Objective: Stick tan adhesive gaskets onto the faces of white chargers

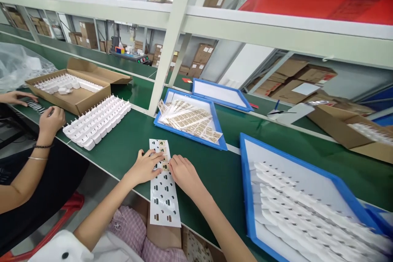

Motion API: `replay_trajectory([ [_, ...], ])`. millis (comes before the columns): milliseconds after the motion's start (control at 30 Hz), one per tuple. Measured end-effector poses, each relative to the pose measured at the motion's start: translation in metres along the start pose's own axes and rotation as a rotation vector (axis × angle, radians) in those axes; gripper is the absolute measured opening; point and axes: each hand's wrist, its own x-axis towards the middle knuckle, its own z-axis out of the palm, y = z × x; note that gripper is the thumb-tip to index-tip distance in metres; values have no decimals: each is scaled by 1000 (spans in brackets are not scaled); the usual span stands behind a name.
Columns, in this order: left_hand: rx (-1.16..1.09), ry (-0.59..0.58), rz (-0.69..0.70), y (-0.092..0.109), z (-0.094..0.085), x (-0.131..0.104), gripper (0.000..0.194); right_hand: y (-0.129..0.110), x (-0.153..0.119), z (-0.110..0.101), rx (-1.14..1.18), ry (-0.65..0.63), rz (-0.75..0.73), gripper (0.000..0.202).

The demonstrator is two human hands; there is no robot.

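A long white sheet (164, 208) with rows of small dark cut-outs lies on the green bench and hangs over its front edge. Tan pieces (161, 150) show on the far part of it. My left hand (146, 167) rests on the sheet's left side with its fingers spread. At the right edge of the sheet, my right hand (186, 172) has its fingertips pressed together; whatever may be between them is hidden. Behind the sheet, a blue-rimmed tray (192, 132) holds a pile of tan-and-white sticker sheets (190, 118).
Left stand rows of white plug-like parts (96, 120) and an open cardboard box (92, 100). A co-worker's hand (51, 120) is beside them. A large blue-rimmed tray (245, 180) with white sheets lies right. A shelf post (167, 49) rises behind the bench.
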Motion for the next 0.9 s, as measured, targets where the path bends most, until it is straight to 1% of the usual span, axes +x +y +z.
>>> replay_trajectory([
  [133, 35, -40, 4, 1, 0, 5, 51, 0, -15, -13, 12, 44, -26, 28],
  [200, 62, -38, 5, 1, -3, 7, 54, 3, -25, -19, 156, 117, 43, 27],
  [267, 107, 8, -26, -1, -11, 7, 57, 4, -38, -24, 481, 232, 227, 24],
  [333, 176, 110, -124, -10, -25, 2, 55, 2, -53, -24, 889, 332, 480, 28],
  [400, 259, 245, -281, -27, -44, -8, 52, -4, -67, -21, 1186, 365, 692, 40],
  [467, 341, 366, -440, -47, -65, -21, 54, -13, -78, -17, 1348, 352, 830, 48],
  [533, 410, 442, -546, -67, -82, -36, 56, -21, -87, -12, 1398, 326, 922, 53],
  [633, 479, 503, -617, -85, -99, -60, 52, -27, -95, -4, 1361, 298, 1016, 54],
  [700, 508, 543, -646, -88, -102, -78, 49, -28, -98, -1, 1322, 285, 1056, 52],
  [800, 526, 615, -706, -89, -102, -103, 46, -28, -100, 0, 1316, 234, 1131, 52],
  [900, 504, 637, -730, -91, -99, -120, 45, -31, -99, -4, 1301, 190, 1206, 58],
])
